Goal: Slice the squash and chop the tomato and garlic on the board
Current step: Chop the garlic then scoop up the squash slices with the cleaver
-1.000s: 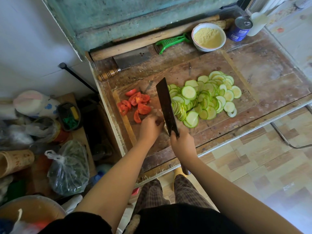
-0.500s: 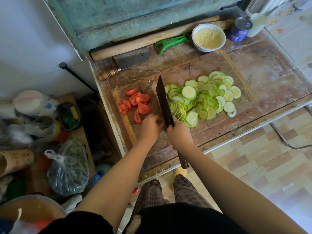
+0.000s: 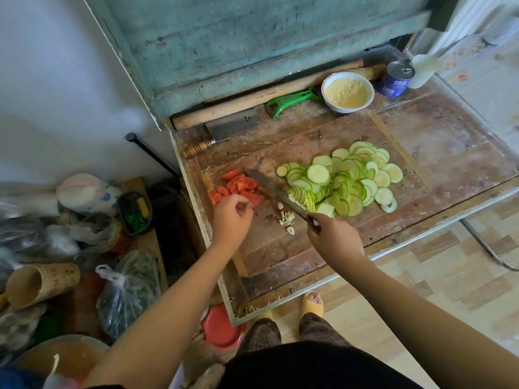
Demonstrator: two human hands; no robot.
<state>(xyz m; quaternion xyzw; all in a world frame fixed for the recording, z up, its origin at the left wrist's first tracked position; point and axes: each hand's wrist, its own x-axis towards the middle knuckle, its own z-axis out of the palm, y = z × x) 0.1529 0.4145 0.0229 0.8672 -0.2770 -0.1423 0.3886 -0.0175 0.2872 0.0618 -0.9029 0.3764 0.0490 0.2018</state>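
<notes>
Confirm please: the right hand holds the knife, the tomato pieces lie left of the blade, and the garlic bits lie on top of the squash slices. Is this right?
Not quite. In the head view the garlic bits lie on the bare board, between the hands, apart from the squash slices. The right hand does hold the knife, and the tomato pieces lie left of the blade.

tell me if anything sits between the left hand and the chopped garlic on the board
Nothing visible does. The left hand hovers with loosely curled fingers just left of the garlic pieces, only bare board between them. The knife, held by the right hand, lies beyond the garlic.
</notes>
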